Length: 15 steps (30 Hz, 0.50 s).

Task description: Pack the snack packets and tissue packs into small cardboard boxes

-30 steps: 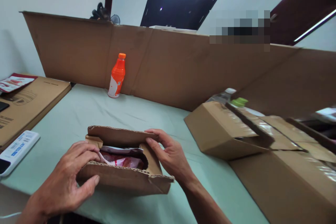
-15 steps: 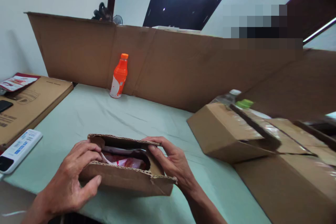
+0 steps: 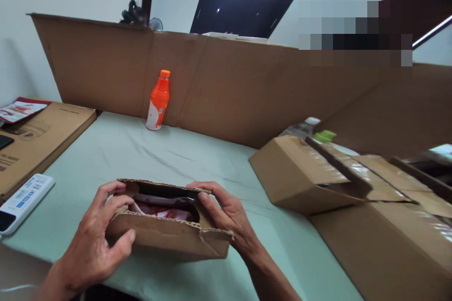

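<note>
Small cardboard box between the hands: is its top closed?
No, the small cardboard box is open at the top, showing pink and white packaging inside.

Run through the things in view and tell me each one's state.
Small box: open on top, wrapped contents inside
Left hand: at the box's left end, thumb spread
Right hand: gripping the box's right end
Orange bottle: upright, capped
Clear bottle: capped
White device: lying flat
Flat carton: lying flat
Printed packet: on the carton
Larger box: partly open
Cardboard panel: standing
</note>
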### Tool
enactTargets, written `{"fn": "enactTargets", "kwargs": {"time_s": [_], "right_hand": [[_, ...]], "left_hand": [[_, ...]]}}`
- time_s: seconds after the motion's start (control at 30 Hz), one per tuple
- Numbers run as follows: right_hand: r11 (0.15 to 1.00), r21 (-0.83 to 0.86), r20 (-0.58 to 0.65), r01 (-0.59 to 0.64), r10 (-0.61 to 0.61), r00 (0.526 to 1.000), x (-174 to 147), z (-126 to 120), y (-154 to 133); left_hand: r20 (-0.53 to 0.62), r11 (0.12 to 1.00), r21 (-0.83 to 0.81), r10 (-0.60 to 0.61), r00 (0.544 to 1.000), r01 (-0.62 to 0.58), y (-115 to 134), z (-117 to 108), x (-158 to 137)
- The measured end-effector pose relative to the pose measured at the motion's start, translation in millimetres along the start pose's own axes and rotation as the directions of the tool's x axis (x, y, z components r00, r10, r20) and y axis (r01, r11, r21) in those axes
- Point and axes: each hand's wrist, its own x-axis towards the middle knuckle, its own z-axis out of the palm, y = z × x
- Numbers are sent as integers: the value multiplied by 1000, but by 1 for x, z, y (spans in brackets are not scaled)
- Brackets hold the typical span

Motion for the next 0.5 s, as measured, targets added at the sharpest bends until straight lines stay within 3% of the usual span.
{"fn": "enactTargets", "kwargs": {"time_s": [0.23, 0.5], "right_hand": [[999, 3, -22, 44, -44, 999, -1, -1, 0], [983, 78, -36, 165, -163, 986, -5, -3, 11]], "left_hand": [[-147, 999, 17, -29, 989, 32, -2, 9, 2], [-143, 993, 115, 36, 989, -19, 0, 9, 3]]}}
